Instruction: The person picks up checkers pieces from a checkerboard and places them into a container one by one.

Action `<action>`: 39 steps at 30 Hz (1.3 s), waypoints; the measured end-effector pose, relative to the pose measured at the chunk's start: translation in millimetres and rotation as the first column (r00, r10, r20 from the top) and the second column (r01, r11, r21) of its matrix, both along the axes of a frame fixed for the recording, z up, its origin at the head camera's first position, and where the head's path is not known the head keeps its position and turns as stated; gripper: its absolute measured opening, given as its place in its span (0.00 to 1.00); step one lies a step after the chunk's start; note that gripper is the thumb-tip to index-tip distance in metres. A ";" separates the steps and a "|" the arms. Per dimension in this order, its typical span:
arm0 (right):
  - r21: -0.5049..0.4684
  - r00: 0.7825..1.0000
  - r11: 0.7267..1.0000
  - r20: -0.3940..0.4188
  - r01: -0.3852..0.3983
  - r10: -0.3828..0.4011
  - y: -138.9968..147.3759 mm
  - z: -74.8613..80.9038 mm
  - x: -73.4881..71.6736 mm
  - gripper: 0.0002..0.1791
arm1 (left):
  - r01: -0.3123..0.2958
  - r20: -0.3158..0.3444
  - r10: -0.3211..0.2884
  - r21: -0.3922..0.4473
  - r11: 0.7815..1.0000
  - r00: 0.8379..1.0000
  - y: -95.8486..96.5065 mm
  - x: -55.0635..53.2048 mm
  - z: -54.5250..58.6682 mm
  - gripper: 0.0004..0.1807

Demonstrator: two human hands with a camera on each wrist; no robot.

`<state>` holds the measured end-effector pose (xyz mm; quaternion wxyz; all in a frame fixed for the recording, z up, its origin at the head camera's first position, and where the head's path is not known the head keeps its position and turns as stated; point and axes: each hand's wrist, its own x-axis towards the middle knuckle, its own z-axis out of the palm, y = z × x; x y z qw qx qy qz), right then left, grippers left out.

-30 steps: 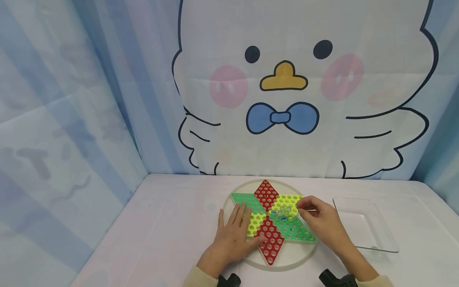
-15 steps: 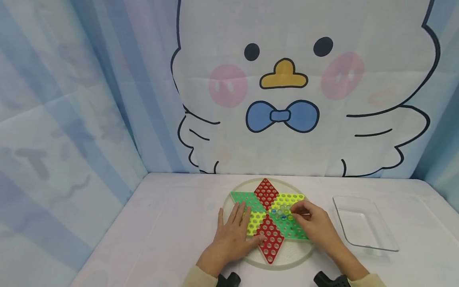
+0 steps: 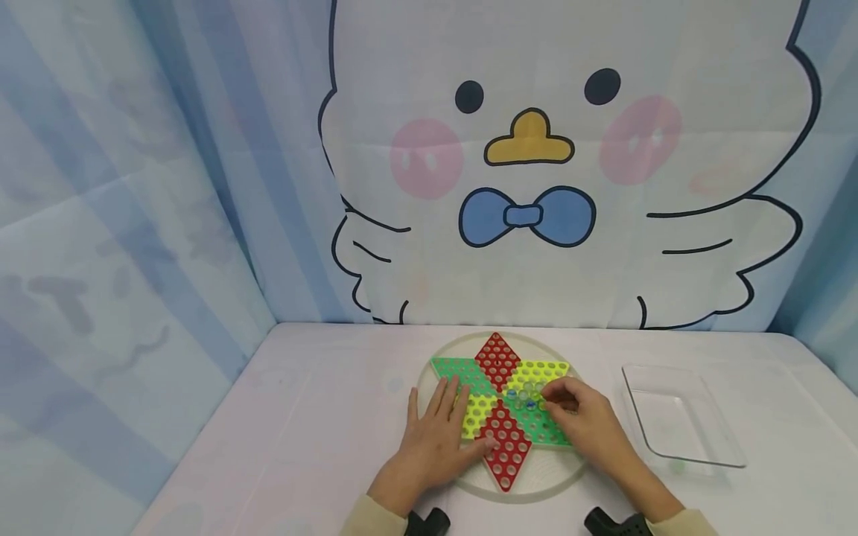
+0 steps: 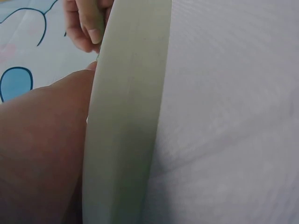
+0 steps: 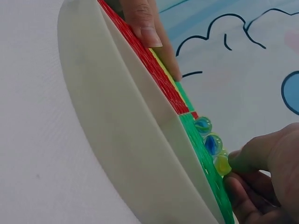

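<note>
A round pale base point(image 3: 570, 476) carries a star-shaped Chinese checkers board point(image 3: 507, 450) in red, yellow and green, full of small holes. My left hand point(image 3: 436, 450) lies spread over the board's left side, thumb on the near red point. Several glass marbles point(image 3: 529, 394) cluster right of the board's centre. Over them is my right hand point(image 3: 590, 420), thumb and fingers together at the cluster's right edge. In the right wrist view, its fingertips pinch at a yellow marble point(image 5: 223, 165), beside a blue-swirled marble point(image 5: 213, 144). The curled fingers hide part of the green section.
A clear rectangular dish point(image 3: 697, 462) stands on the table to the right of the board. A pale cloth with a cartoon bird point(image 3: 529, 149) hangs behind the table's back edge. Black wrist mounts point(image 3: 429, 522) sit at both sleeves.
My right hand has moved slightly left and down, from the yellow section's right edge to the marbles. My left hand has stayed in place on the board.
</note>
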<state>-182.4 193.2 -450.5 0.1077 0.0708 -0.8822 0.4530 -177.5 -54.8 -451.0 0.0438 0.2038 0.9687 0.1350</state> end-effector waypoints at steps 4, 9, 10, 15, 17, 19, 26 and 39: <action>0.002 1.000 1.000 -0.028 -0.002 0.002 -1.4 -2.5 0.1 0.09 | -0.002 -0.002 0.002 -0.004 1.000 1.000 0.2 0.6 0.7 0.50; 0.026 0.997 1.000 -0.083 0.002 0.000 -4.3 -4.9 0.8 0.11 | -0.002 -0.006 0.002 -0.003 1.000 1.000 0.6 1.1 1.7 0.50; 0.031 0.996 0.999 -0.095 0.003 0.000 -4.7 -5.5 0.8 0.12 | -0.001 -0.005 0.001 -0.003 1.000 1.000 0.6 1.1 1.8 0.50; 0.054 0.984 0.999 -0.176 0.005 0.005 -6.2 -9.3 0.4 0.13 | -0.002 -0.003 0.001 -0.005 1.000 1.000 0.7 0.8 2.1 0.51; 0.062 0.978 0.998 -0.208 0.003 0.010 -6.5 -10.7 0.3 0.14 | -0.003 -0.003 0.003 -0.007 1.000 1.000 0.7 0.6 2.3 0.51; 0.071 0.975 0.997 -0.222 0.003 0.012 -6.8 -11.7 0.4 0.14 | -0.004 0.000 0.004 -0.006 1.000 1.000 0.6 0.6 2.3 0.51; 0.065 0.973 0.998 -0.230 0.009 0.007 -6.9 -13.2 0.5 0.14 | -0.007 0.001 0.007 0.003 1.000 1.000 0.6 0.8 1.6 0.50; 0.036 0.990 0.999 -0.143 0.015 -0.010 -5.6 -6.7 1.8 0.11 | -0.002 -0.003 0.002 0.006 1.000 1.000 -0.1 0.8 0.6 0.50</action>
